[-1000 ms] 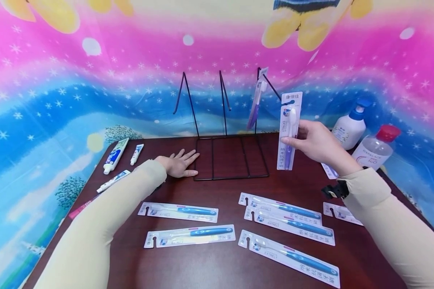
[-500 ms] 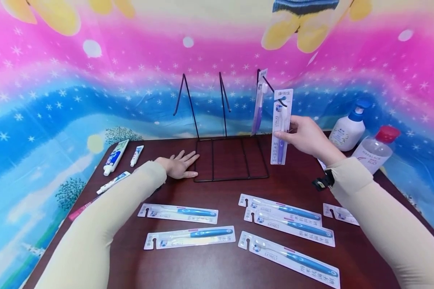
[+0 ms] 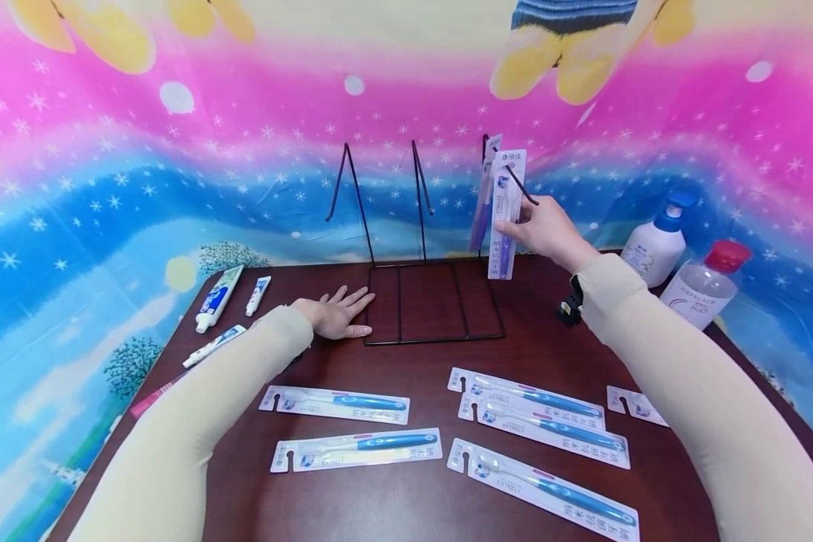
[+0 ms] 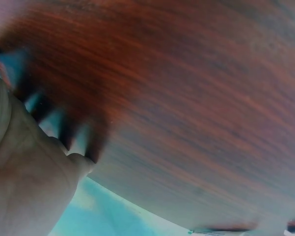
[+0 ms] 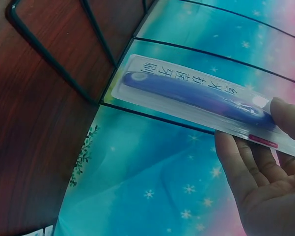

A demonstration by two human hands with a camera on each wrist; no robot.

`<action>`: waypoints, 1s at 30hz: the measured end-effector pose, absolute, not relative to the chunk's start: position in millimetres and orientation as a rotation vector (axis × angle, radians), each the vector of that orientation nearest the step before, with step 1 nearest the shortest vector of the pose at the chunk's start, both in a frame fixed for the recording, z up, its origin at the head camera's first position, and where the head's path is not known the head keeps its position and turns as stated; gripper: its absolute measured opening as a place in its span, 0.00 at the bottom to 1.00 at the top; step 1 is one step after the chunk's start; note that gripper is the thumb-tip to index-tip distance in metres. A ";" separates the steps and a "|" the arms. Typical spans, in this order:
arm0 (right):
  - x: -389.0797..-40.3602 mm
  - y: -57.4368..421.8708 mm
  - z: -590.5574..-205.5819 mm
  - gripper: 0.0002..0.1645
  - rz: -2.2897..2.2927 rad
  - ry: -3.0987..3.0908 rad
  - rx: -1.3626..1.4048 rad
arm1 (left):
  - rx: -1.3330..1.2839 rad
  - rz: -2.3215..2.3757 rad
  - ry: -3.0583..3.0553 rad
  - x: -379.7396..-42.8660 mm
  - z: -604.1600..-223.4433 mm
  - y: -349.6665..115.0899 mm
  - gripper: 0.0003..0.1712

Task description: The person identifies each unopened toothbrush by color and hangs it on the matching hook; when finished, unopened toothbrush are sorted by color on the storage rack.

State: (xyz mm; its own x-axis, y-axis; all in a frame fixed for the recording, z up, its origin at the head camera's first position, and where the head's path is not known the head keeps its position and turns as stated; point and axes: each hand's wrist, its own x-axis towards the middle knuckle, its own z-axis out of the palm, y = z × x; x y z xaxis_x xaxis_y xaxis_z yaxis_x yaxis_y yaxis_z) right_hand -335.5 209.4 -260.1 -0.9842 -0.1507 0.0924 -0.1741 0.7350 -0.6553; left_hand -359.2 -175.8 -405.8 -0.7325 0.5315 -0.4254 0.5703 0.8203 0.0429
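My right hand (image 3: pixel 547 229) pinches a packaged purple toothbrush (image 3: pixel 504 245) upright between thumb and fingers, at the right-hand hook of the black wire rack (image 3: pixel 433 341). In the head view the hook's arm crosses the top of the pack, near its hanging hole. Behind it on the same hook hangs another packaged purple toothbrush (image 3: pixel 481 218). The right wrist view shows the held pack's purple handle (image 5: pixel 196 98), thumb on one face and fingers on the other. My left hand (image 3: pixel 339 314) lies flat with fingers spread at the rack base's left edge.
Several packaged blue toothbrushes (image 3: pixel 400 439) lie on the dark wooden table (image 3: pixel 352 512) in front. Toothpaste tubes (image 3: pixel 220 297) are at the left. A white pump bottle (image 3: pixel 653 245) and a red-capped bottle (image 3: pixel 704 286) stand at the right. A patterned cloth (image 3: pixel 278 90) hangs behind.
My right hand has moved left and away from me with the purple toothbrush, bringing its pack from the hook's tip back along the hook. The left hand has stayed in place.
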 end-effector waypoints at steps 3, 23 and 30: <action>-340.8 207.6 -260.7 0.33 1.155 -2.886 0.266 | 0.812 -0.142 2.583 -356.2 -402.1 -173.7 0.46; -350.4 206.2 -261.4 0.32 1.329 -2.857 0.294 | 0.821 -0.118 2.593 -358.0 -400.7 -174.2 0.46; -351.9 205.3 -263.2 0.34 1.381 -2.858 0.323 | 0.805 -0.145 2.583 -357.6 -404.6 -175.2 0.46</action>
